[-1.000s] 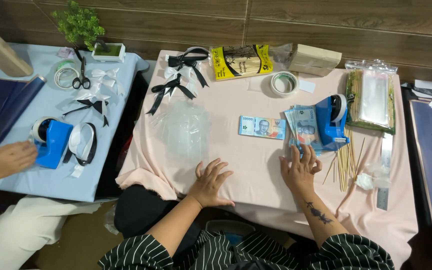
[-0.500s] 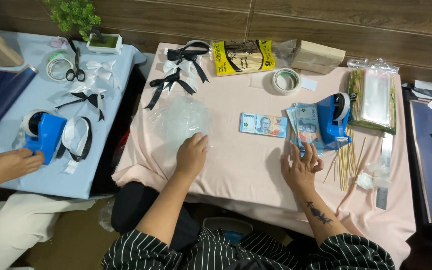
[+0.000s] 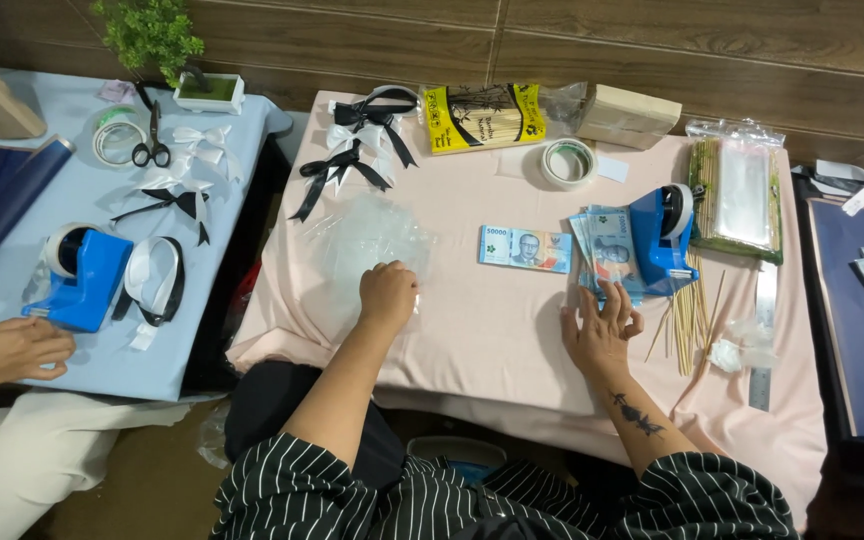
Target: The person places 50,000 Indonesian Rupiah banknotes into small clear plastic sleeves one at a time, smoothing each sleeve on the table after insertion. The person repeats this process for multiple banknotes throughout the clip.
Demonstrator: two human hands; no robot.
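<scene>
My left hand (image 3: 388, 294) rests with curled fingers on the near edge of a pile of clear plastic wrappers (image 3: 367, 240) on the pink tablecloth (image 3: 492, 330). My right hand (image 3: 602, 330) lies flat, fingertips touching a fanned stack of blue banknotes (image 3: 604, 248). A single blue banknote (image 3: 525, 249) lies flat between the two hands. A blue tape dispenser (image 3: 664, 235) stands just right of the fanned notes.
Wooden skewers (image 3: 689, 315) lie right of my right hand, with a metal ruler (image 3: 762, 335) beyond. Black and white ribbon bows (image 3: 357, 150), a tape roll (image 3: 567, 162) and skewer packs sit at the back. Another person's hand (image 3: 12, 350) rests on the blue table at left.
My left hand has moved forward from the table's near edge onto the clear plastic wrappers. My right hand has stayed at the fanned banknotes.
</scene>
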